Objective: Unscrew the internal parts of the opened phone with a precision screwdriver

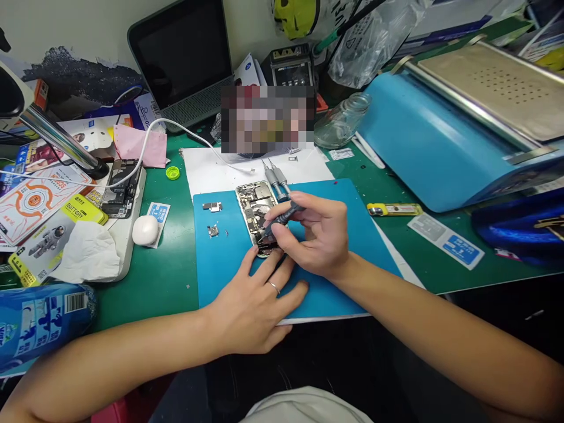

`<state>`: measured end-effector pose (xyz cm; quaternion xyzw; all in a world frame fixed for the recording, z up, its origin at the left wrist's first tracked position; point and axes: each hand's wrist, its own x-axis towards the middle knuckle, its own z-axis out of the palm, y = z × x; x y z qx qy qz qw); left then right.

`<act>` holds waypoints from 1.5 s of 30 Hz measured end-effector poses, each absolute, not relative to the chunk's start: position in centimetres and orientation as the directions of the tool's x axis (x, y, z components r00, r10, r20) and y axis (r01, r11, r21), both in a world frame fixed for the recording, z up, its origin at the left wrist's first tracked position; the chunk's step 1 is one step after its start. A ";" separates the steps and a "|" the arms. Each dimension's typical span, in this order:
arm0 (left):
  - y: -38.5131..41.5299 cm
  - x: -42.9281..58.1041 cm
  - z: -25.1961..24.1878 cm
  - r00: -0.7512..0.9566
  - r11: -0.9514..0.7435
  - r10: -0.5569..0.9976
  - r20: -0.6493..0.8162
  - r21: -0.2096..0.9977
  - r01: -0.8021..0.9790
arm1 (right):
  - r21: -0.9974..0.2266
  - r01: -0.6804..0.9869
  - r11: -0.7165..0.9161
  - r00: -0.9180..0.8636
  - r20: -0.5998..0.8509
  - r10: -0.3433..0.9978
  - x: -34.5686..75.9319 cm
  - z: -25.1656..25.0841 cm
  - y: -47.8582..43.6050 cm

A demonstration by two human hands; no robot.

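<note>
An opened phone (254,211) with bare circuit parts lies on a blue work mat (339,294). My right hand (318,235) is closed on a grey screwdriver (284,216), whose tip rests on the phone's lower part. My left hand (255,305) lies flat on the mat, fingers stretched out, fingertips touching the phone's near end; a ring is on one finger. Two small removed parts (212,207) (212,231) lie on the mat left of the phone. Two more grey screwdrivers (277,179) lie just beyond the phone.
A dark monitor (183,56) stands at the back. A big blue machine (445,135) fills the right. A glass jar (341,120), a yellow tool (393,209), a second opened phone (121,188), a white earbud case (145,229) and packets crowd the green table (176,276).
</note>
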<state>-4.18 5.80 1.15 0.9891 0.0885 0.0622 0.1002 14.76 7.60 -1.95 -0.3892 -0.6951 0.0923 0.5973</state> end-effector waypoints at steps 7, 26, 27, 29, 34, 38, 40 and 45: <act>7.5 -3.8 1.2 0.802 -0.868 0.472 0.365 0.351 0.352 | -0.732 0.357 0.581 0.168 0.662 0.731 15.4 -1.5 7.7; 9.4 -3.3 0.8 0.747 -0.738 0.647 0.151 0.371 0.564 | -0.770 0.257 0.584 0.130 0.627 0.768 15.2 -0.8 7.4; 9.4 -3.3 0.8 0.746 -0.735 0.649 0.148 0.374 0.565 | -0.767 0.259 0.587 0.129 0.630 0.766 15.2 -0.8 7.5; 9.4 -3.3 0.7 0.743 -0.729 0.654 0.140 0.378 0.571 | -0.761 0.262 0.593 0.137 0.638 0.758 15.2 -0.9 7.5; 9.5 -3.3 0.8 0.736 -0.714 0.666 0.121 0.387 0.583 | -0.735 0.298 0.609 0.180 0.670 0.720 15.5 -0.9 7.6; 9.5 -3.3 0.7 0.735 -0.708 0.669 0.111 0.397 0.584 | -0.717 0.323 0.617 0.202 0.689 0.696 15.7 -0.9 7.6; 9.5 -3.3 0.7 0.735 -0.705 0.670 0.107 0.402 0.584 | -0.711 0.324 0.624 0.204 0.696 0.688 15.7 -0.8 7.5; 9.5 -3.3 0.7 0.732 -0.699 0.674 0.100 0.405 0.589 | -0.705 0.339 0.622 0.193 0.700 0.688 15.7 -0.7 7.5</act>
